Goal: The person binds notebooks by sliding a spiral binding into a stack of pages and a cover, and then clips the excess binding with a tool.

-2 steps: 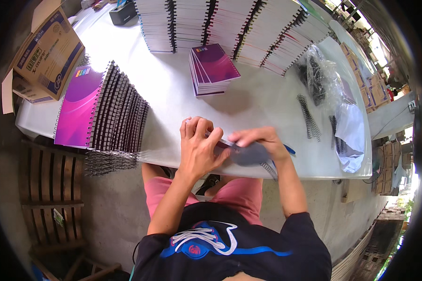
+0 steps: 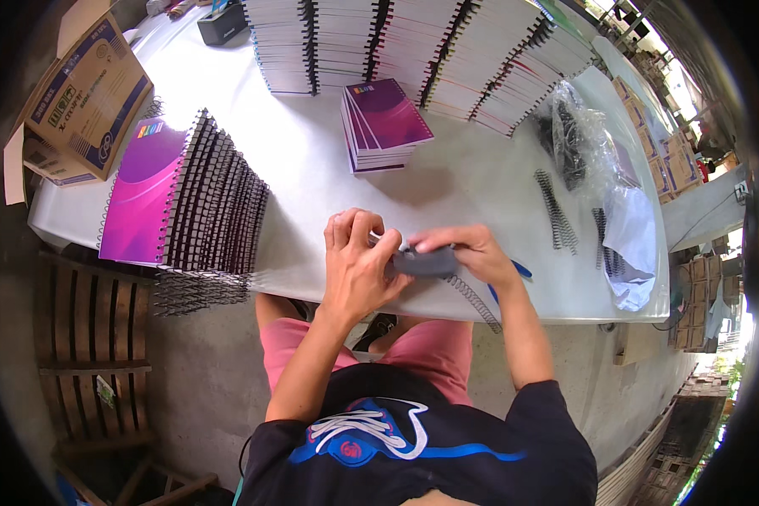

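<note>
My left hand (image 2: 358, 261) is curled round a notebook near the table's front edge; its fingers hide most of the notebook. Beside it, the fingers of my right hand (image 2: 468, 250) close on a dark grey piece (image 2: 427, 264), whose kind I cannot make out. It sits against the end of the notebook. A black spiral binding coil (image 2: 474, 302) trails from under this piece toward the table edge, past my right wrist. Farther off, a small stack of purple notebooks (image 2: 396, 118) stands beyond my hands.
At left rises a tall stack of coil-bound purple notebooks (image 2: 143, 198), beside a cardboard box (image 2: 84, 101). Bound books (image 2: 337, 51) line the table's far side. Loose coils (image 2: 557, 211), a clear plastic bag (image 2: 594, 126) and a blue pen (image 2: 521, 269) lie right. A wooden chair (image 2: 93, 337) stands lower left.
The dark grey piece has shifted left and turned, now looking narrower and flatter. More of the trailing coil shows. My right fingers have moved slightly; my left hand stays put.
</note>
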The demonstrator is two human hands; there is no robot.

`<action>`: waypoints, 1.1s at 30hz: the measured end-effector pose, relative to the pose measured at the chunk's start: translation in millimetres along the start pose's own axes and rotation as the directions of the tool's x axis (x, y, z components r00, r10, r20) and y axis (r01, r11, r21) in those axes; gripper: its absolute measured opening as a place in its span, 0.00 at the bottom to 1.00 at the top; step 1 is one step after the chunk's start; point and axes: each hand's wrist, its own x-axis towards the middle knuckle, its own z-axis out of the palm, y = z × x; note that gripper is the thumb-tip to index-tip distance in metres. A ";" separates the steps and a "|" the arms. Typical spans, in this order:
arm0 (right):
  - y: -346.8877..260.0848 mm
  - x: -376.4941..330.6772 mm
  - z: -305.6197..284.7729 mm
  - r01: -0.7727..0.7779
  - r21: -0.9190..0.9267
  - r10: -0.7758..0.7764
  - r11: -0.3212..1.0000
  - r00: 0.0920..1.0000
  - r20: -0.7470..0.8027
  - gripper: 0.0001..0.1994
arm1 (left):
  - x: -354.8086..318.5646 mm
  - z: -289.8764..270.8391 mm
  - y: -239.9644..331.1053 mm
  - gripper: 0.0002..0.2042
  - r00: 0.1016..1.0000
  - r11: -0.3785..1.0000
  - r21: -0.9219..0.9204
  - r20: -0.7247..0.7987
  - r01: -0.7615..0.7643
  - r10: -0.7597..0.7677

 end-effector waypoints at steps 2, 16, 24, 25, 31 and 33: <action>-7.5 1.8 -4.9 -0.047 -0.094 0.039 0.994 0.995 -0.087 0.17 | 3.8 0.1 0.1 0.23 0.999 0.998 -0.055 -0.037 0.010 -0.012; -1.8 16.0 12.6 0.249 0.230 -0.242 0.941 0.968 -0.060 0.16 | 4.4 9.1 -19.5 0.31 0.979 0.901 -0.425 -0.131 0.084 -0.153; -6.7 29.4 16.2 0.118 -0.192 -0.111 0.974 0.993 0.046 0.16 | 0.0 27.5 -41.9 0.41 0.974 0.845 -0.516 -0.081 0.139 -0.210; -0.1 36.2 10.0 0.005 -0.298 -0.021 0.955 0.998 -0.052 0.16 | 6.9 23.3 -38.0 0.46 0.981 0.879 -0.475 -0.150 0.041 -0.127; 6.3 45.8 9.7 -0.014 -0.217 0.003 0.976 0.999 -0.050 0.21 | 4.8 26.5 -40.7 0.50 0.970 0.779 -0.604 -0.042 0.167 -0.241; 1.6 47.2 8.0 -0.053 -0.397 -0.007 0.916 0.989 -0.148 0.22 | 2.4 29.6 -40.8 0.51 0.950 0.673 -0.694 0.053 0.256 -0.307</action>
